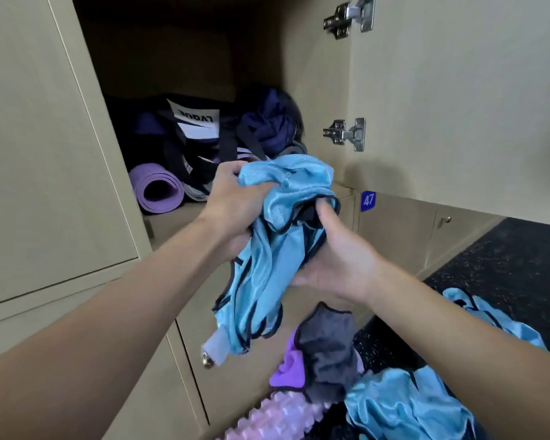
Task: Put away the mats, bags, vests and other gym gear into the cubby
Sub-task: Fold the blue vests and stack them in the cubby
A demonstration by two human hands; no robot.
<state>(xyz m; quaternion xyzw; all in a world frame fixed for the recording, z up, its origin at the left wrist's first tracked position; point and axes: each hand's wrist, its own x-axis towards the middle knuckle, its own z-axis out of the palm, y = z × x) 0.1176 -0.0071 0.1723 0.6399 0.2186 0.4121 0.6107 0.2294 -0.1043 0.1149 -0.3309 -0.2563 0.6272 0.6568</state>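
A bunched light-blue vest [267, 249] with black trim hangs between both hands, just in front of the open cubby [178, 217]. My left hand [227, 198] grips its upper left part. My right hand [334, 252] grips its right side, thumb pressed into the fabric. Inside the cubby lie a rolled purple mat [156, 190], a dark bag [191, 131] with a white label and a dark blue bundle [270, 122]. The lower end of the vest dangles over the locker below.
The cubby door [458, 90] stands open to the right, hinges showing. On the dark floor lie more blue vests [404, 404], a grey cloth [327, 350], a purple item [288, 369] and a pink ridged roller [267, 417]. Shut lockers surround the cubby; one bears the number 47 [368, 200].
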